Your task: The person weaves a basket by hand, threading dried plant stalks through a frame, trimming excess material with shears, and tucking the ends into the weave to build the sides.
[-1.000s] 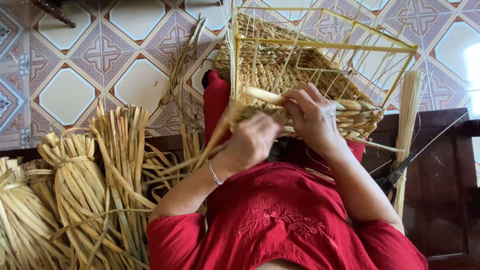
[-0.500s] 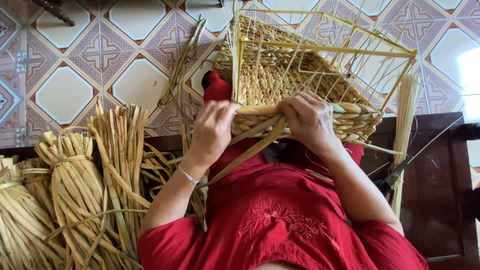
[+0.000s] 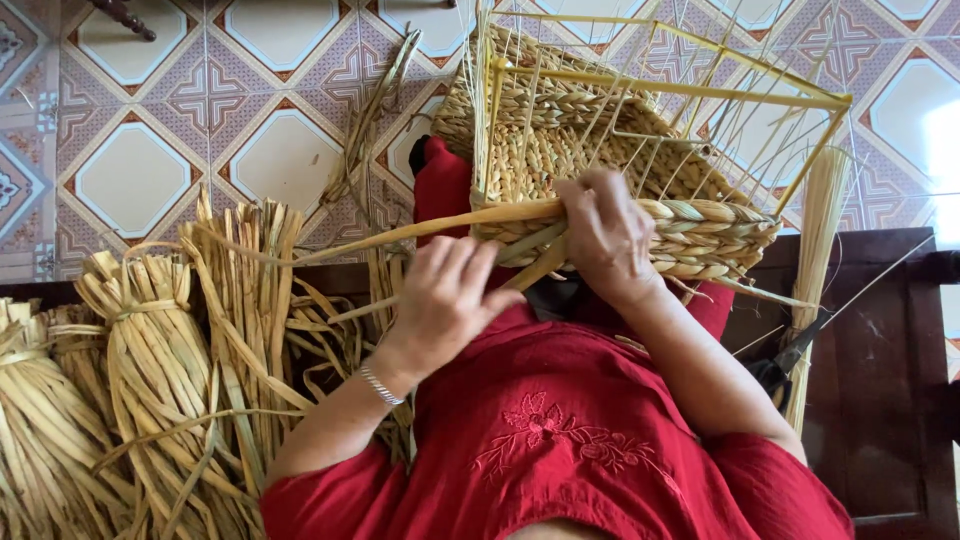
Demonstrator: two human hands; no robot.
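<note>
Seen from above, a person in a red embroidered top worked on a half-woven basket [image 3: 600, 160] resting on their lap in the upper centre of the frame, its yellow wire frame [image 3: 690, 90] rising bare above the braided rim. The right hand [image 3: 605, 235] was clamped over the rim, fingers closed on the flat straw strands [image 3: 440, 228] that trailed out toward the left. The left hand [image 3: 450, 300] had dropped away from the rim since half a second earlier and now sat lower, at centre frame, its fingers curled around a strand just below the weave. The basket itself had barely shifted.

Bundles of dried straw [image 3: 150, 380] crowded the lower left, close beside the left forearm. A dark wooden bench [image 3: 880, 350] ran along the right edge, with a thin sheaf of reeds [image 3: 815, 250] standing just beside the basket. Open patterned floor tiles [image 3: 130, 170] filled the upper left.
</note>
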